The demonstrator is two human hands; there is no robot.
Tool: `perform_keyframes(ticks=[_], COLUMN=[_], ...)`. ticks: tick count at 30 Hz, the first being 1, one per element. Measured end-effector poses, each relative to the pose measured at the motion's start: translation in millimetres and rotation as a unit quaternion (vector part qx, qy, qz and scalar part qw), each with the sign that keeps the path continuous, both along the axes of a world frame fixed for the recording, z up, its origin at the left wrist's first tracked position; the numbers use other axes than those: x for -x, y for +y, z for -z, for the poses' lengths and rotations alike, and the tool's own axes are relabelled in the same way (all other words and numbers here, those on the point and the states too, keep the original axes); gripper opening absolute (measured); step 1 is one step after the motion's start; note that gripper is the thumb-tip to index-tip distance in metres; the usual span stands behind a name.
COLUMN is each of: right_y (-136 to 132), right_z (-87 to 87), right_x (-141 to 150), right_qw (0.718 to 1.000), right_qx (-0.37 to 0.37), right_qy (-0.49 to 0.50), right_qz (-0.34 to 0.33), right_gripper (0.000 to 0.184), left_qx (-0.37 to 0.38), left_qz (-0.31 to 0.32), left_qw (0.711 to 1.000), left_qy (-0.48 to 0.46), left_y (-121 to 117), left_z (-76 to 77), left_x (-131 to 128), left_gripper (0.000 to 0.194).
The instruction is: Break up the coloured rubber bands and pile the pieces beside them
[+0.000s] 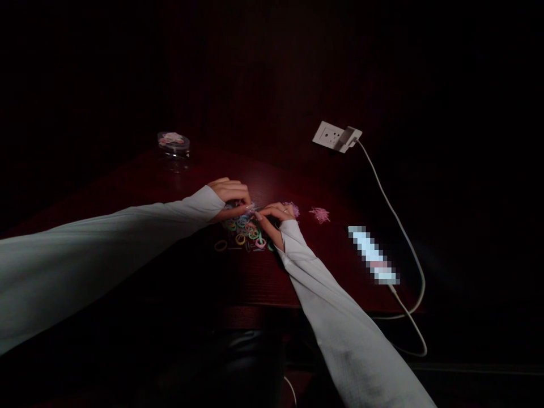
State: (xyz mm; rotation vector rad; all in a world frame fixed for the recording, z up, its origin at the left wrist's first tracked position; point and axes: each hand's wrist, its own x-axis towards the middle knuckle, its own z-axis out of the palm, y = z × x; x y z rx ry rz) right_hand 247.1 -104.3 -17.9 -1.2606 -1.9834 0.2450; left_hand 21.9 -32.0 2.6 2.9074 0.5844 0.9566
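A loose pile of colourful hair ties (250,229) lies on the dark red table, several of them ring-shaped, with some thin small pieces among them. Over the pile's far side, my left hand (232,198) is closed, thumb and fingers pinched together. My right hand (276,217) meets it from the right, also in a pinch, its fingertips close to the left ones. Something small and pale shows between the fingertips, too tiny and dim to name. Just beyond my right hand sits a small purple heap (293,208), partly hidden by it.
Right of my hands is a small heap of thin pink pieces (319,215). A lit phone (374,255) lies farther right, its white cable (395,212) running to a charger in the wall socket (329,136). A round clear container (173,144) stands back left. Surroundings are very dark.
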Motion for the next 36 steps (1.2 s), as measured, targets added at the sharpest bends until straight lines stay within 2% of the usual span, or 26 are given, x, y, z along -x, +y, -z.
perform_keyframes(ticks=[18,20,23,26,30,33,36], right_y=[-3,-3,1,10,23,26,25], right_z=[-4.5,-6.5,-10.5,-12.3,-8.2,-4.0,-2.0], right_x=[3,1,-15,-50,-97,-111,-108], right_qw=[1.0,0.999,0.99,0.969,0.935,0.928,0.939], right_qx=[0.014,0.004,-0.045,-0.073,-0.052,-0.037,-0.033], right_qy=[-0.013,-0.02,-0.01,-0.002,-0.042,-0.057,-0.072], right_qz=[0.016,0.048,0.131,0.236,0.348,0.366,0.336], right_gripper=[0.022,0.026,0.033,0.039,0.038,0.039,0.043], left_qx=[-0.001,0.0,-0.004,-0.012,-0.015,-0.014,-0.011], left_qz=[-0.021,-0.021,-0.025,-0.019,-0.003,-0.001,-0.002], left_qw=[1.0,1.0,1.0,1.0,0.999,0.999,0.999], left_qy=[-0.005,-0.005,-0.003,0.016,0.045,0.048,0.048], left_y=[-4,-4,-4,-4,-4,-4,-5], left_z=[-1.2,-1.5,-1.8,-3.1,-4.8,-4.0,-2.8], left_x=[-1,-1,-1,-1,-1,0,0], left_gripper=[0.029,0.029,0.029,0.028,0.029,0.028,0.027])
